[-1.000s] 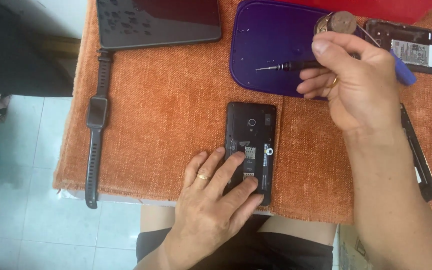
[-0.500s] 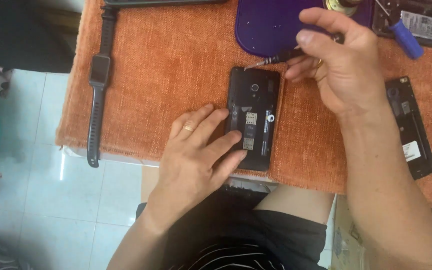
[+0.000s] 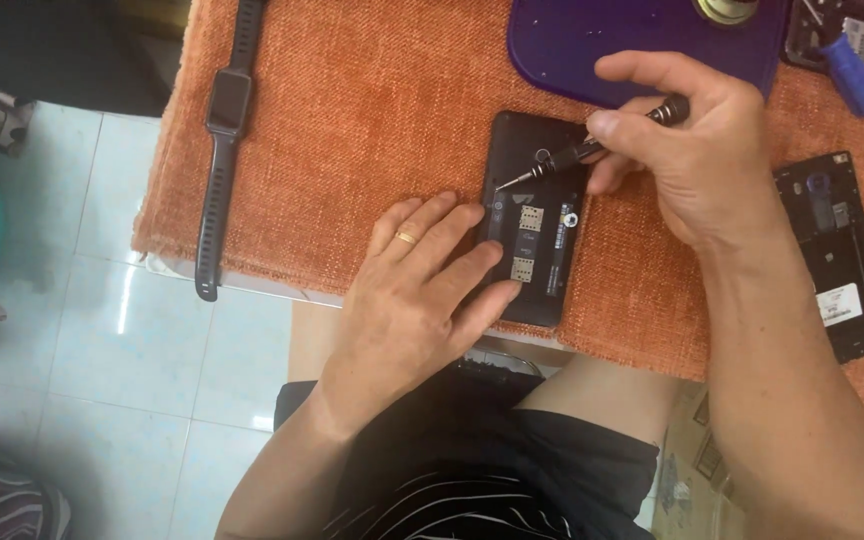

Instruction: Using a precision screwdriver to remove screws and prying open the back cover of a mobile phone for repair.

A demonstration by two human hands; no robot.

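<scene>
The open black phone with its back cover off (image 3: 532, 225) is pressed flat on the orange cloth (image 3: 372, 130) by the spread left hand (image 3: 422, 290). A thin black screwdriver (image 3: 582, 155) is pinched in the right hand (image 3: 692, 160). If the tip is tilted, it may slip and scratch the phone. Farther off, a purple plastic tray (image 3: 602, 45) is seen.

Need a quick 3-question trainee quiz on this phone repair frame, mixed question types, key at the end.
1. True or false: the right hand holds a screwdriver with its tip on the opened black phone.
2. Which hand presses the phone down on the orange cloth? A) left hand B) right hand
3. What lies on the cloth's left part, apart from both hands?

Key: 1 true; 2 A; 3 a dark smartwatch with its strap laid out straight.
</scene>
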